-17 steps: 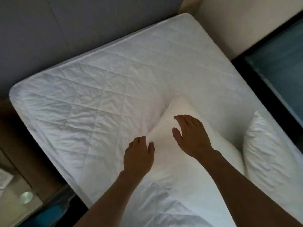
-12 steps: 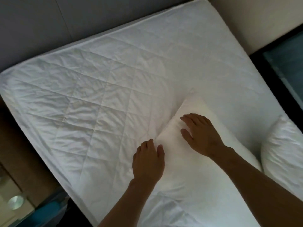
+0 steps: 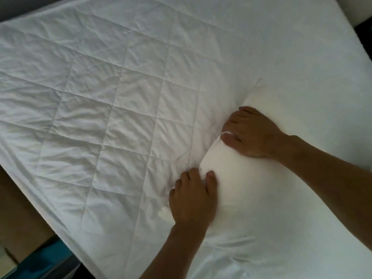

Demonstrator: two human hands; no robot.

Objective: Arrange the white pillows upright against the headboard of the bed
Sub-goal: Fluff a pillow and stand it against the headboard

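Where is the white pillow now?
In the head view, the white pillow lies at lower right on the quilted mattress, both hands gripping its left edge.

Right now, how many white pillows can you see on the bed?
1. The white pillow lies flat on the mattress, gripped by both hands. Others may be outside the frame.

Dim, soft-focus picture (wide-angle bend at edges), faint shadows.

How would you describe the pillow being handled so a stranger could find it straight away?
Start at the wide quilted mattress cover filling the view. Toward its right side lies a plump white pillow, smooth rather than stitched in squares. The left hand and right hand both grip its edge.
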